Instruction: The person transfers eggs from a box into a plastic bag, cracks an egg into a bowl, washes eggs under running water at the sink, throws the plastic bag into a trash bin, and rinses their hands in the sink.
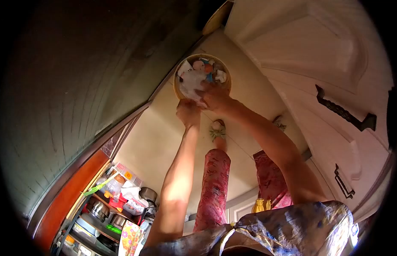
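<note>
A round bin (230, 81) with a yellowish rim stands on the floor, filled with rubbish such as crumpled white paper and pinkish and orange round pieces. Over its near side spreads a whitish, see-through plastic bag (191, 83). My left hand (188, 112) is closed at the near rim, apparently gripping the edge of the bag; its fingertips are hidden. My right hand (214, 97) reaches over the near right rim, with its fingers bent onto the plastic bag. Both hands are close together, a small gap between them.
On the left runs a dark door panel (79, 77); on the right, pale cabinets (292, 55) with a dark handle (345, 109). Shelves at lower left hold metal pots (98, 209) and packets. My feet (217, 128) stand on the tiled floor (164, 149) behind the bin.
</note>
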### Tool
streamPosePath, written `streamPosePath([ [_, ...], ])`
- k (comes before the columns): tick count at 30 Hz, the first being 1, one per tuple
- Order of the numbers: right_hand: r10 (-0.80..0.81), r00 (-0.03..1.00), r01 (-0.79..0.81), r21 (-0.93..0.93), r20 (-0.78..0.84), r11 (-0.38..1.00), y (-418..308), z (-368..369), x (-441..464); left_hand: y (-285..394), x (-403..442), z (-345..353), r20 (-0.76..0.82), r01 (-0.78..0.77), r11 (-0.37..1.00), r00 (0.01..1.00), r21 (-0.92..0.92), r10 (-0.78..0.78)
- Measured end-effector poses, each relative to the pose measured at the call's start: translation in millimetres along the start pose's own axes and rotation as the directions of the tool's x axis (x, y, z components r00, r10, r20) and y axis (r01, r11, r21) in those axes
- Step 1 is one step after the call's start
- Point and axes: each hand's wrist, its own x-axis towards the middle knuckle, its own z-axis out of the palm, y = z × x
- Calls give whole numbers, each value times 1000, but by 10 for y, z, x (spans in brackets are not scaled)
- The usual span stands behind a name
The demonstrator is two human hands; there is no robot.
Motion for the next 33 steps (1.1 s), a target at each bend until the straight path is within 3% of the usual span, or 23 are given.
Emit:
streamPosePath([
  [1,-54,983,54,8,178,999,-1,25,26,64,-62,-11,10,-1,1000,1000,-3,1],
  [3,-70,983,65,32,172,997,136,349,145,145,-148,-25,53,48,972,998,-230,-36],
  [5,-90,982,81,62,164,995,238,688,289,174,-163,-53,52,65,947,997,-315,-51],
  [6,21,978,-53,149,207,987,235,798,366,182,-173,-76,45,81,915,997,-395,-68],
  [7,126,958,-188,231,256,955,236,906,426,190,-183,-108,51,81,916,996,-392,-67],
  [8,133,958,-194,232,254,953,210,878,460,202,-199,-139,63,73,934,997,-350,-55],
  [10,89,911,-146,114,402,983,155,715,552,182,-200,-170,77,54,951,997,-304,-32],
  [14,143,904,-196,94,402,976,47,648,646,153,-176,-200,56,97,927,995,-363,-83],
  [20,2,899,-170,343,439,924,-7,393,479,172,-116,-227,42,159,920,987,-357,-154],
  [23,27,961,-102,263,274,960,-76,303,265,223,-186,-286,61,255,895,966,-367,-250],
  [25,165,981,-122,344,-98,931,-264,57,-21,276,-326,-394,93,313,887,949,-340,-300],
  [27,248,966,-191,437,-78,879,-469,-240,-379,335,-565,-556,112,296,910,955,-289,-275],
  [29,270,933,-359,551,239,753,-844,-965,-861,379,-946,-809,173,195,939,974,-284,-149],
  [30,276,960,-254,525,39,812,-1122,-1374,-1146,579,-1207,-976,224,265,925,953,-274,-206],
  [31,241,952,-306,667,191,679,-1298,-1540,-1320,684,-1415,-1119,257,246,926,951,-287,-173],
  [32,140,954,93,707,-265,701,-1444,-1402,-1529,938,-1683,-1232,257,240,935,951,-261,-172],
  [33,106,975,58,686,-194,725,-1415,-1661,-1691,1044,-1878,-1436,296,240,940,941,-241,-165],
])
